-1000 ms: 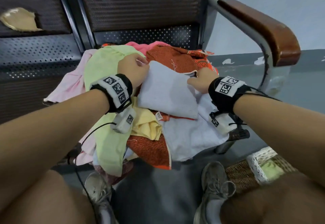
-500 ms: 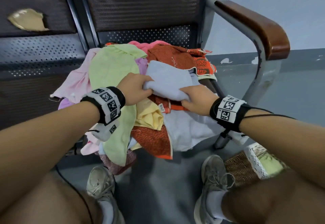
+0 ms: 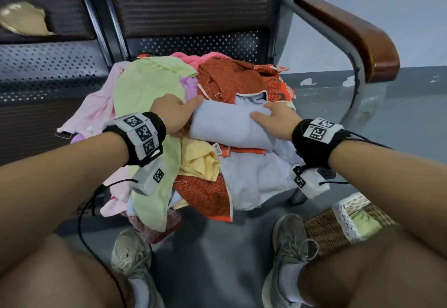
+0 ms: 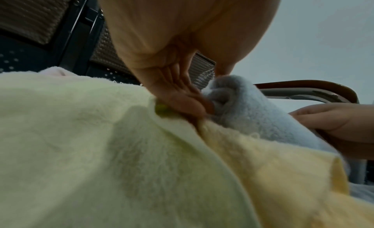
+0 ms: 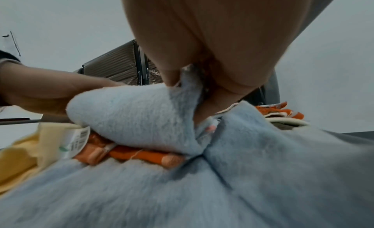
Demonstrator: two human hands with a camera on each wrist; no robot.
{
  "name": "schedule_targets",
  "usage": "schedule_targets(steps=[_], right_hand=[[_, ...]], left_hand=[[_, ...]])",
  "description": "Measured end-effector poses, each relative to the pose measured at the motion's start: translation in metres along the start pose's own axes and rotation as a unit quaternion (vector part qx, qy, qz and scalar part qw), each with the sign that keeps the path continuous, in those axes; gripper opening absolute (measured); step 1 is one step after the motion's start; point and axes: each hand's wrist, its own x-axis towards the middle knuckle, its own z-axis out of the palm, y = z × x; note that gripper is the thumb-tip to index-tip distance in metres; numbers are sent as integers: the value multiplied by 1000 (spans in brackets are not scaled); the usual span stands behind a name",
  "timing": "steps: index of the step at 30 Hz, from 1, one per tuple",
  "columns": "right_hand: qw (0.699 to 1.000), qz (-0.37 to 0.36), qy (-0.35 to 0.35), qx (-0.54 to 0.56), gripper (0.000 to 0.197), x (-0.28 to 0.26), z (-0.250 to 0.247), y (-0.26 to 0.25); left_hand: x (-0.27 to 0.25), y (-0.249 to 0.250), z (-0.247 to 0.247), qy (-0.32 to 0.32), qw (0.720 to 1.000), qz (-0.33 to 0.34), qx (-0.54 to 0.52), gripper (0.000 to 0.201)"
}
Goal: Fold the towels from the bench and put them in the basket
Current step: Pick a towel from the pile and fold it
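Grey towel [image 3: 229, 126], folded into a thick bundle, lies on top of the heap [image 3: 150, 95] on the bench [image 3: 48, 66], with the left hand [image 3: 173, 114] gripping its left end and the right hand [image 3: 278, 119] clamped on its right end, thumb on top. To finish well, I would squeeze both ends so the layers stay stacked, lift clear of the orange cloth [image 3: 229, 78] beneath rather than dragging it, then carry it level. The basket [image 3: 343, 220] waits on the floor by the right foot.
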Motion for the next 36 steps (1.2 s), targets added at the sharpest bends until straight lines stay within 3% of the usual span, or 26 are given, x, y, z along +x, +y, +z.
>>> schedule_targets(steps=[2,4,7,10,12,14,17,20,23,26,31,36], right_hand=[[999,29,-14,-26,50,9,2,0],[998,40,-29,-40,47,15,5,1],[997,56,-34,-43,39,19,9,2],[993,44,-42,-96,29,17,5,-2],[994,-1,-53,-101,48,9,-6,-9],[995,-72,-59,-22,66,-6,-19,-24],[977,-143,-73,141,52,-35,-38,-45],[970,-105,-14,219,37,-70,-61,-50],[962,-79,45,256,38,-97,-89,-31],[946,-46,77,312,35,-127,-113,14],[914,64,123,381,38,-185,-120,131],[830,228,185,474,44,-246,-101,238]], left_hand=[[-2,0,0,-88,992,-69,-53,87],[-2,-2,3,-136,988,-61,-43,87],[-1,0,10,-124,990,-16,-68,68],[-7,14,13,-99,977,31,-185,44],[-19,33,11,-107,957,69,-261,34],[-34,56,4,-106,937,99,-319,30],[-55,90,-5,-97,914,138,-368,24],[-71,122,-6,-119,884,172,-418,21],[-83,155,7,-168,837,200,-481,28],[-100,187,50,-215,844,195,-451,18],[-136,225,176,-332,840,148,-402,30],[-162,259,301,-409,872,70,-258,38]])
